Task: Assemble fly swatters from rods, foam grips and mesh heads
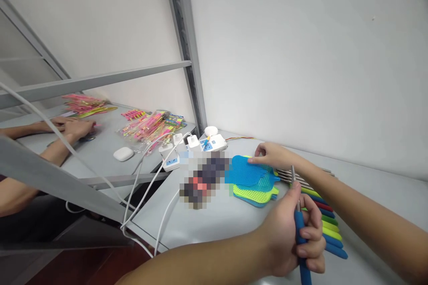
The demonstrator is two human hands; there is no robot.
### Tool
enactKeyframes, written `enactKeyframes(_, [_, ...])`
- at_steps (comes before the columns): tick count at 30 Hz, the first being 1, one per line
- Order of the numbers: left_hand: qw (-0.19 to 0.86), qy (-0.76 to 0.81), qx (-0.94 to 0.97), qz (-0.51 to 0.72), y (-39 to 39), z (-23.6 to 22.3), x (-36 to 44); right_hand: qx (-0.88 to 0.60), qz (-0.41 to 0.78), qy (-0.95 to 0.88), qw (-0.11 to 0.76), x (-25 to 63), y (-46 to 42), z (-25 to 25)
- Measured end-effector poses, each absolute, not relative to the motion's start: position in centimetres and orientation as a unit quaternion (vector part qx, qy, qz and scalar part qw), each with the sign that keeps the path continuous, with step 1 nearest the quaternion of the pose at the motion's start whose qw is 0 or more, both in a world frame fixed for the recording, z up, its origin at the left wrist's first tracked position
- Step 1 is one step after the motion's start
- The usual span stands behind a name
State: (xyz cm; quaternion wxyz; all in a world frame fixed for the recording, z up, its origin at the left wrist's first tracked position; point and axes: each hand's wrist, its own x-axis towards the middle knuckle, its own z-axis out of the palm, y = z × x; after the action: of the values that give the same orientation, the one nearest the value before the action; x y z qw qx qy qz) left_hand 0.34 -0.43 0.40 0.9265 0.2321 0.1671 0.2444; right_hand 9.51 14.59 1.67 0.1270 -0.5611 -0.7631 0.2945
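Gripping slim silver metal rod by blue cylindrical handle [299,220]: left hand [290,236], fingers wrapped, thumb on rod. Just right of left hand, row of multicoloured tubular handles [331,227]. Beyond, right hand [273,154], fingers bent, touching blue perforated plastic swatter head [245,171] atop lime perforated plastic swatter head [256,196]; cannot tell whether pinching. Farther, left of right hand, white rectangular power strip [220,143].

Blue and yellow-green mesh swatter heads [249,171]: stacked flat, overlapping, on tabletop [217,227]. Rods with coloured handles [331,227]: laid side by side. Blue-handled rod [300,222]: held, metal end foremost.
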Motion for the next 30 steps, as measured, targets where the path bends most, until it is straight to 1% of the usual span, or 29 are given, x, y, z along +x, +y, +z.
enactKeyframes(5, [0.924,0.166,0.237,0.250,-0.3,0.4,0.3,-0.557,0.317,-0.759,0.111,9.4,15.1,1.1])
enactKeyframes(10, [0.925,0.188,0.236,0.231,-0.1,0.0,0.6,-0.529,0.394,-0.735,0.157,10.7,14.7,2.4])
enactKeyframes(15, [0.922,0.198,0.245,0.225,0.0,0.0,0.7,-0.508,0.465,-0.671,0.274,13.4,12.2,4.8])
enactKeyframes(17, [0.922,0.200,0.250,0.218,-0.1,0.0,0.7,-0.507,0.474,-0.628,0.351,14.5,10.6,5.1])
enactKeyframes(20, [0.920,0.189,0.276,0.205,-0.3,-0.1,0.8,-0.489,0.500,-0.512,0.499,15.8,7.6,5.0])
enactKeyframes(22, [0.915,0.179,0.300,0.201,-0.4,-0.3,0.9,-0.480,0.513,-0.440,0.559,16.3,5.4,4.6])
enactKeyframes(27, [0.888,0.183,0.357,0.224,-0.7,-0.7,1.1,-0.466,0.508,-0.393,0.609,16.9,1.0,3.8])
enactKeyframes(30, [0.874,0.193,0.395,0.208,-0.9,-0.5,1.2,-0.465,0.495,-0.378,0.630,16.9,-0.2,3.3])
